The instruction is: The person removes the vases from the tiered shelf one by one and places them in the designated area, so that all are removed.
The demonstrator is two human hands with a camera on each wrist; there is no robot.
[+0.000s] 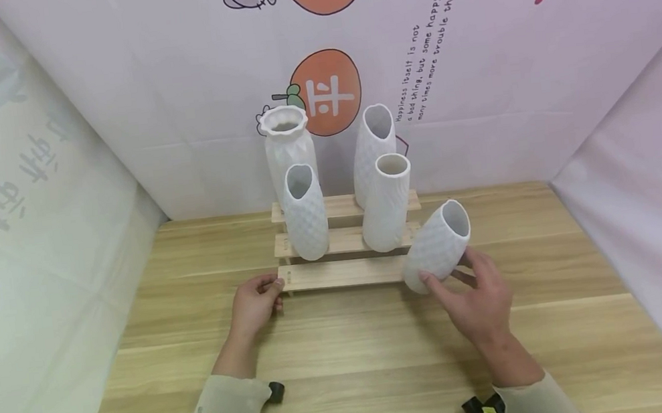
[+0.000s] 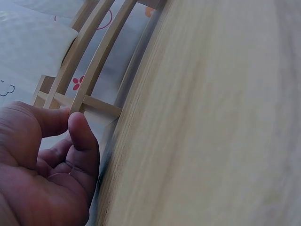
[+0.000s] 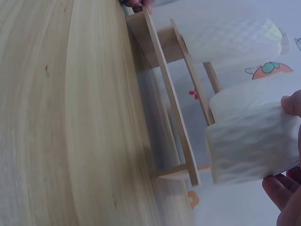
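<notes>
My right hand [image 1: 482, 295] grips a white textured vase [image 1: 437, 249], thumb on its near side. The vase leans to the right, its base overlapping the right end of the lowest step in the head view. In the right wrist view this vase [image 3: 254, 143] is close by the wooden rack [image 3: 171, 99]. My left hand [image 1: 258, 303] pinches the left end of the bottom step of the three-step rack [image 1: 344, 273]; the left wrist view shows thumb and finger [image 2: 83, 134] at the slat's end. On the middle step stand a heart-mouthed vase [image 1: 306, 216] and a round-mouthed vase [image 1: 388, 204].
On the top step at the back stand a wavy-rimmed vase [image 1: 288, 147] and another white vase [image 1: 373, 148]. A printed cloth [image 1: 206, 112] hangs behind the wood-grain table [image 1: 346, 353], with cloth at both sides too.
</notes>
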